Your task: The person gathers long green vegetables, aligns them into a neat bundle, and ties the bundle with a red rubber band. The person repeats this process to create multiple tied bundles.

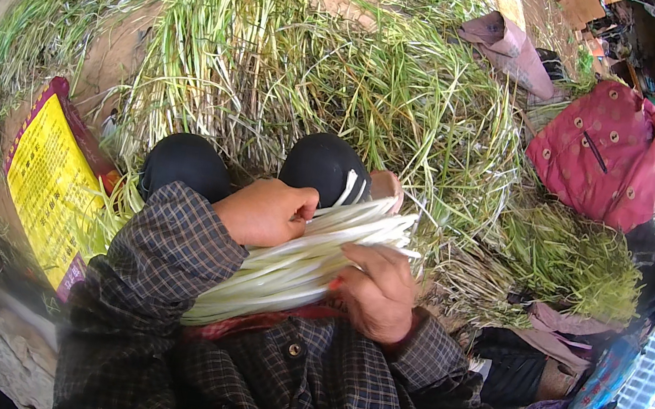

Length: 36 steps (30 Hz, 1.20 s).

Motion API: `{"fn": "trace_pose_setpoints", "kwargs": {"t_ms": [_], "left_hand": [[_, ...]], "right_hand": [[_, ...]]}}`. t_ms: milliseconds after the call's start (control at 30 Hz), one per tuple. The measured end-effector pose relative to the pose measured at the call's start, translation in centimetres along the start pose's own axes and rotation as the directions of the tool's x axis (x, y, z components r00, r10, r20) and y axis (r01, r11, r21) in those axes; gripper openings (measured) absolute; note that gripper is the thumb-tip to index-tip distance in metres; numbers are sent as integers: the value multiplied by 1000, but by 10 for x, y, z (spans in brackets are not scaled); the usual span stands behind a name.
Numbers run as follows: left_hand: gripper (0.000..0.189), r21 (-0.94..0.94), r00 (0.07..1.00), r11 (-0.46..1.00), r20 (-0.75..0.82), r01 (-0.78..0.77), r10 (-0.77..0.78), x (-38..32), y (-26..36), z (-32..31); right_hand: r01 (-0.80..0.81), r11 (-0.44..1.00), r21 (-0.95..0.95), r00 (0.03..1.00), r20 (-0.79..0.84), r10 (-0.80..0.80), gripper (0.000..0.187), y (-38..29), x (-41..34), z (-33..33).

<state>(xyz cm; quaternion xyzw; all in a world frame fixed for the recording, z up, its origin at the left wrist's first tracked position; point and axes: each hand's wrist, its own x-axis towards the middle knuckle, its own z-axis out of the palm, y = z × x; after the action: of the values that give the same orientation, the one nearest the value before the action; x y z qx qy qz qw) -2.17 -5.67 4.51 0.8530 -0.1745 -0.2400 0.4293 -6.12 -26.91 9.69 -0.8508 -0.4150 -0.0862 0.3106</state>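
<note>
A thick bundle of long pale stalks (284,275), white at one end and green at the other, probably garlic chives, lies across my lap. My left hand (268,211) is curled over the upper side of the bundle, thumb against the bent forefinger; whether a stalk is pinched there is hidden. At the white ends, my right hand (379,286) bends its fingers against the lower side of the bundle. A small red spot shows by its thumb, and what lies inside its fingers cannot be made out. Two loose white pieces (354,188) rest on my dark-covered knee (323,168).
A broad heap of green and yellowed stalks (335,77) spreads beyond my knees. Left lies a yellow printed sack (51,186) bearing writing. At right are a red patterned cloth (605,155), a bunch of greens (575,263) and a blue bag (602,376). A pinkish cloth (509,50) lies farther back.
</note>
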Motion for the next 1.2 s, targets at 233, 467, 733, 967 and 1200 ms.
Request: {"fn": "trace_pose_setpoints", "kwargs": {"t_ms": [233, 467, 733, 967, 1200], "left_hand": [[24, 121, 1000, 993, -10, 14, -12, -3, 1, 2], [25, -22, 992, 998, -111, 56, -58, -30, -9, -15], [21, -149, 989, 981, -61, 126, -136, -108, -45, -26], [16, -145, 965, 978, -194, 151, -178, -116, -27, -21], [17, -204, 953, 953, -157, 226, -260, -97, -37, -25]], "right_hand": [[-73, 994, 82, 955, 291, 47, 17, 40, 50, 35], [-159, 987, 29, 946, 289, 144, 10, 39, 45, 42], [-178, 984, 20, 961, 217, 169, 8, 38, 39, 44], [-162, 987, 25, 970, 189, 154, 6, 42, 34, 42], [-124, 992, 39, 985, 127, 118, 5, 48, 25, 40]]}}
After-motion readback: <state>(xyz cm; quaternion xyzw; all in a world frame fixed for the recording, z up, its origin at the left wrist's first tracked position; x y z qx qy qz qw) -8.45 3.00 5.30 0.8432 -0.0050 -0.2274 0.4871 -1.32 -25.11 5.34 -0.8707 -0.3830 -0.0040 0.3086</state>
